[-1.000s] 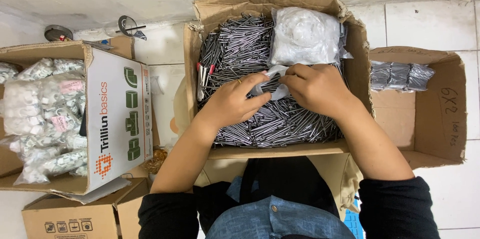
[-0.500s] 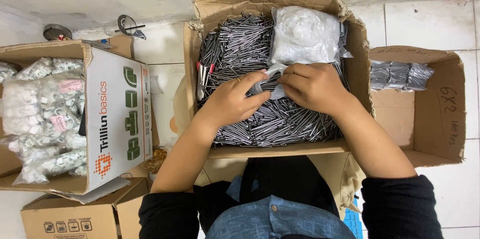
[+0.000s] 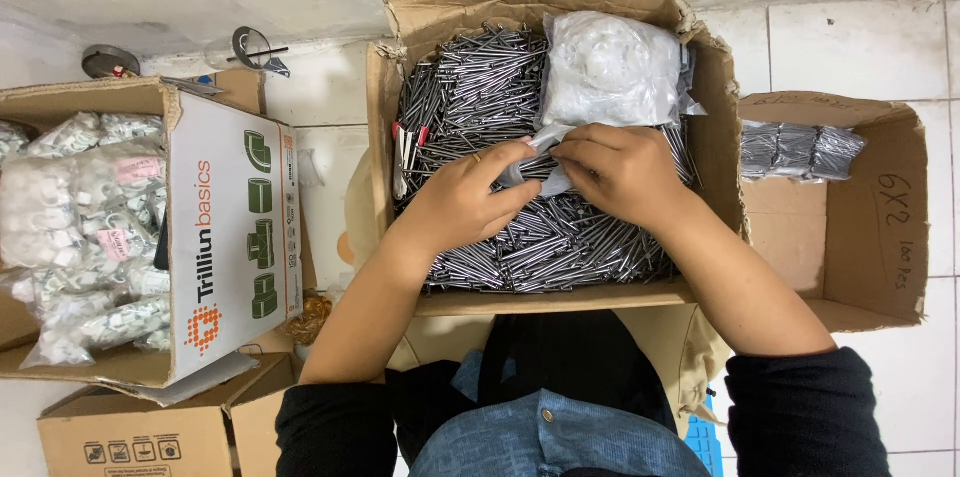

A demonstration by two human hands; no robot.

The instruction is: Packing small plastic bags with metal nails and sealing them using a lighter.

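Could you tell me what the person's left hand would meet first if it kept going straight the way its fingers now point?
Most likely the small clear plastic bag its fingertips already touch, then the right hand holding it from the other side. The left hand points up and rightward; depth is hard to judge.

The nails (image 3: 520, 237) are shining in dark grey, metallic. The cardboard box (image 3: 715, 117) around them is showing plain brown. The plastic bag (image 3: 610, 67) on top is looking milky white and half clear. The box on the left (image 3: 225, 237) is wearing a white side with green shapes and orange print. The sleeves (image 3: 810, 412) are showing black, and the floor tiles (image 3: 860, 47) are looking white.
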